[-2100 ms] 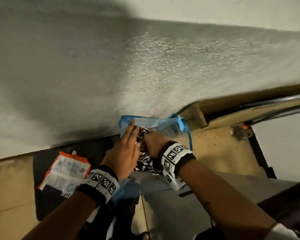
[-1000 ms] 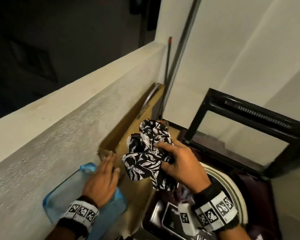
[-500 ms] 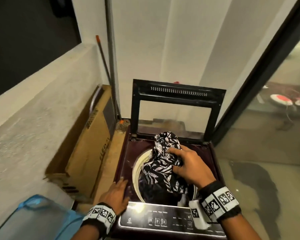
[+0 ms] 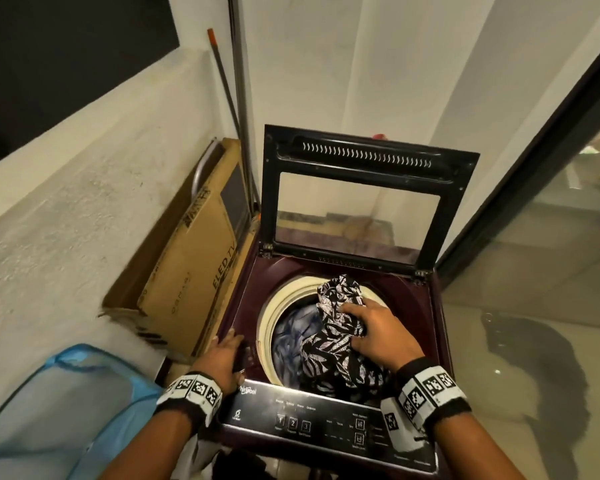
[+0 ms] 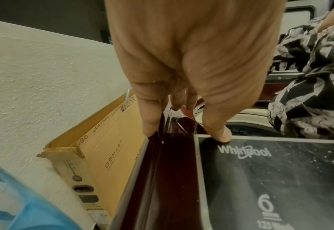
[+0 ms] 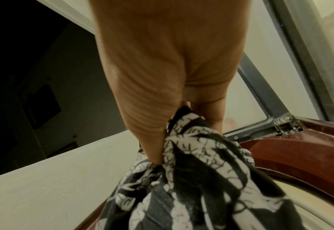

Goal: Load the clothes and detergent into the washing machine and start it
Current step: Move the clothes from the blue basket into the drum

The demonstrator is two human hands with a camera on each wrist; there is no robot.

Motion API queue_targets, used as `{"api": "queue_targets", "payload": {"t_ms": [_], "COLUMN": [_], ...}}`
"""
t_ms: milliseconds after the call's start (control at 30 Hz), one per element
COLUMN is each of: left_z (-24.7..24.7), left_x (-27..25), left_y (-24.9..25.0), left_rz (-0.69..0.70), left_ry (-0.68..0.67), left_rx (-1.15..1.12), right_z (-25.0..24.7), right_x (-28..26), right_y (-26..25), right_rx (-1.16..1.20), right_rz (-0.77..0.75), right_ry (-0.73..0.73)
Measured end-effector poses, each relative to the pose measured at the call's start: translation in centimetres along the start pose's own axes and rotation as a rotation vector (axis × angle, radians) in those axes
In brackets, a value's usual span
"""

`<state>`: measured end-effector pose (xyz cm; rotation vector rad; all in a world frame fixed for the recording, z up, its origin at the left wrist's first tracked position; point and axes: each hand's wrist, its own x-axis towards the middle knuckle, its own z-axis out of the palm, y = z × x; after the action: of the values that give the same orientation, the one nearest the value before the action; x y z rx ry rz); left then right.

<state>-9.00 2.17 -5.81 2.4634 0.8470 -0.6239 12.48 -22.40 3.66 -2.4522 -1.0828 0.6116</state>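
A maroon top-load washing machine stands in front of me with its glass lid raised. My right hand grips a black-and-white leaf-print garment over the drum's cream rim; the cloth bunches under the thumb and hangs into the drum. Bluish clothes lie inside. My left hand rests with straight fingers on the washer's left top edge, beside the dark control panel.
A blue mesh laundry bag sits at lower left. A flat cardboard TV box leans between the washer and the rough low wall. Poles stand in the corner. A dark-framed glass door is to the right.
My right hand carried the printed garment from the blue bag across to the washer and lowered it into the drum. My left hand left the bag and came to rest on the washer's top.
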Motion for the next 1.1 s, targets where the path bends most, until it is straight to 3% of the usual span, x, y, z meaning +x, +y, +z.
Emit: {"api": "queue_targets", "payload": {"t_ms": [433, 867, 967, 1100], "left_z": [1.7, 1.0, 0.7, 1.9], "left_x": [-0.6, -0.3, -1.3, -3.7], "left_y": [1.2, 0.9, 0.9, 1.0], "left_rz": [-0.183, -0.175, -0.135, -0.080], "left_ry": [0.071, 0.008, 0.057, 0.239], "left_rx": [-0.130, -0.149, -0.192, -0.224], "right_z": [1.7, 2.0, 2.0, 2.1], "right_x": [5.5, 3.2, 2.1, 0.2], "right_y": [3.6, 3.7, 2.2, -0.2], "right_rx": [-0.137, -0.175, -0.201, -0.228], "right_rz": [0.065, 0.149, 0.179, 0.193], "right_ry": [-0.139, -0.211, -0.210, -0.198]}}
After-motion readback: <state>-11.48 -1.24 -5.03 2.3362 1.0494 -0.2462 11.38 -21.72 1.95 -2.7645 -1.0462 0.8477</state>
